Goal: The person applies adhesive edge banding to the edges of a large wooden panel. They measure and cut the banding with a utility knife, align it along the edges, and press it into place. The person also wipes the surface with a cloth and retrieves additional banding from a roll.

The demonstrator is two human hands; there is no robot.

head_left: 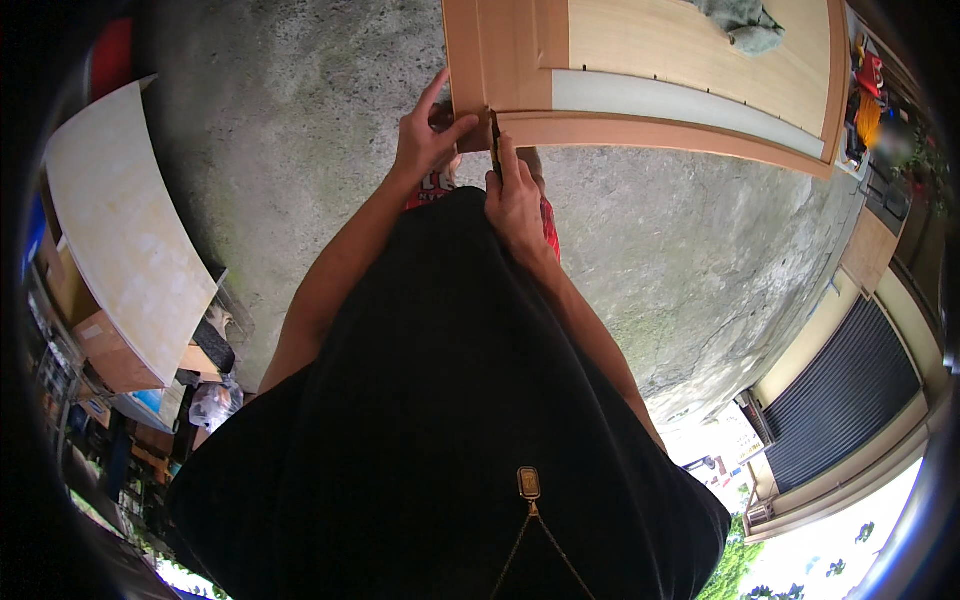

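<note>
Panel [640,45] edge borders open concrete [680,250]; left hand [424,142] spreads at panel corner, grip unclear; right hand [517,205] pinches dark tool [496,135], long axis pointing away from wearer.

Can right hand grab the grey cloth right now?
Probably not directly: the right hand has a slim dark tool at the wooden frame, and the grey cloth lies farther off. Nothing visible blocks the path between.

Pale board [130,220] at left, cardboard box [112,352] beside it, plastic bag [214,403] near; dark ribbed shutter [845,395] right.
</note>
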